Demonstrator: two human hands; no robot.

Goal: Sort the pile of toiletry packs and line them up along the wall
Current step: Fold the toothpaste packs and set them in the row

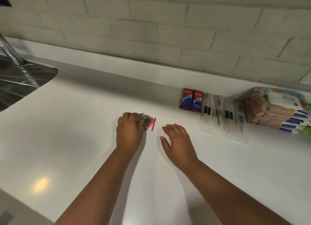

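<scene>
Gripping a small clear pack [148,122] with pink strip mid-worktop [67,123], left hand [129,130] curls round it, right hand [178,140] spread flat beside, toothpaste boxes [191,99] and wipes [279,112] lined along wall [151,31].

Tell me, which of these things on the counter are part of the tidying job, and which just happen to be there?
Part of the job: small pink-edged clear bag, gripped by the left hand; two red toothpaste boxes; clear toothbrush packs; stacked wipes packs; right hand, hovering open.

Just there: steel sink; tap; brick wall.
</scene>
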